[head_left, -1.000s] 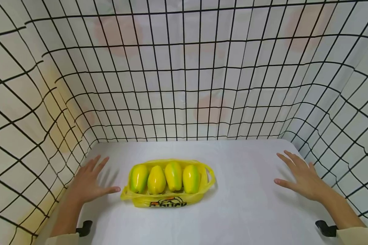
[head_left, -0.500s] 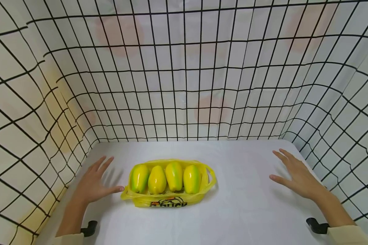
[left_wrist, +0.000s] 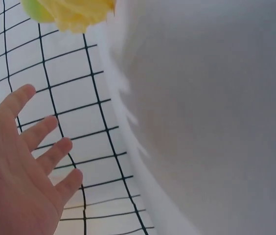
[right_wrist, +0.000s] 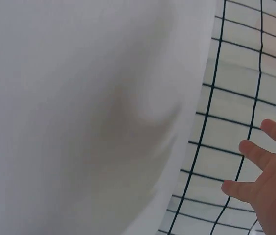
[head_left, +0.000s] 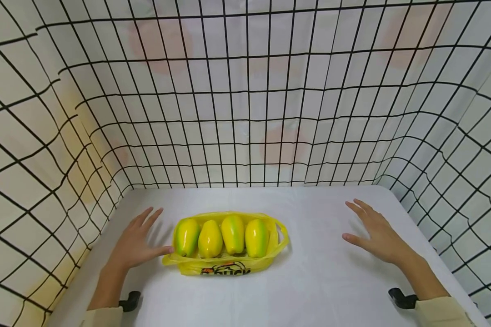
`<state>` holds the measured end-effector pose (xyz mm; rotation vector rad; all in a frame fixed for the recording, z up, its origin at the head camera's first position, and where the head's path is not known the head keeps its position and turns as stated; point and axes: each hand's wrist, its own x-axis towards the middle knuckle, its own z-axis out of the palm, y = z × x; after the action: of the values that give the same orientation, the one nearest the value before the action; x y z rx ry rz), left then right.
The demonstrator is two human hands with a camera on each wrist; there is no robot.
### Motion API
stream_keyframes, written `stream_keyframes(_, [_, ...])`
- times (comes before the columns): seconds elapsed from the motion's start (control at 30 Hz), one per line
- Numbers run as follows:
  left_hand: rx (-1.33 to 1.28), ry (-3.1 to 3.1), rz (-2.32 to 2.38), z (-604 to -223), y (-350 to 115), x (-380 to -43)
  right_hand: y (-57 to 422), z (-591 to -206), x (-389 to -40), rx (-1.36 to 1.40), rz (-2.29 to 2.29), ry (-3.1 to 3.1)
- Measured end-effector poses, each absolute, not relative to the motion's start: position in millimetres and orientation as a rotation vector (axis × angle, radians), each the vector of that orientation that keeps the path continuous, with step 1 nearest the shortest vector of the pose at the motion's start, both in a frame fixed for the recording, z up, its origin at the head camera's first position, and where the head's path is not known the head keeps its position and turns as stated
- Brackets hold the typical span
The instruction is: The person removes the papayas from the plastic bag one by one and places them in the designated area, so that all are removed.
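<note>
A yellow plastic bag [head_left: 225, 269] with black print lies spread on the white table, its mouth facing up. Several glossy yellow-green mangoes [head_left: 210, 239] sit side by side in it. My left hand [head_left: 132, 245] hovers just left of the bag with fingers spread; its thumb tip reaches the bag's left end, and I cannot tell whether it touches. The left wrist view shows the palm of that hand [left_wrist: 18, 181] and a bit of the yellow bag [left_wrist: 81, 13] at the top. Well right of the bag, my right hand [head_left: 378, 238] is held over the table, fingers apart, holding nothing.
A black wire grid [head_left: 249, 120] backed with white sheeting encloses the back and both sides of the white table [head_left: 311, 290]. Black wrist mounts [head_left: 403, 299] show at both sleeves. The bag's handle loop [head_left: 284, 236] sticks out to its right.
Both hands have moved inward, the left one rightward up to the bag and the right one leftward. The bag and mangoes have stayed in place.
</note>
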<state>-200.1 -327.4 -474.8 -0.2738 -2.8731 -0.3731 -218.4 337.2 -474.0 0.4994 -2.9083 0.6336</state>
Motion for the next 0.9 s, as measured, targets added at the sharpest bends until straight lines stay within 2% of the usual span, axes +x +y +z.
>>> stream_keyframes(0.9, [-0.36,-2.906,-0.533,-484,-278,-204,232,-470,-220,0.61,0.649,-2.888])
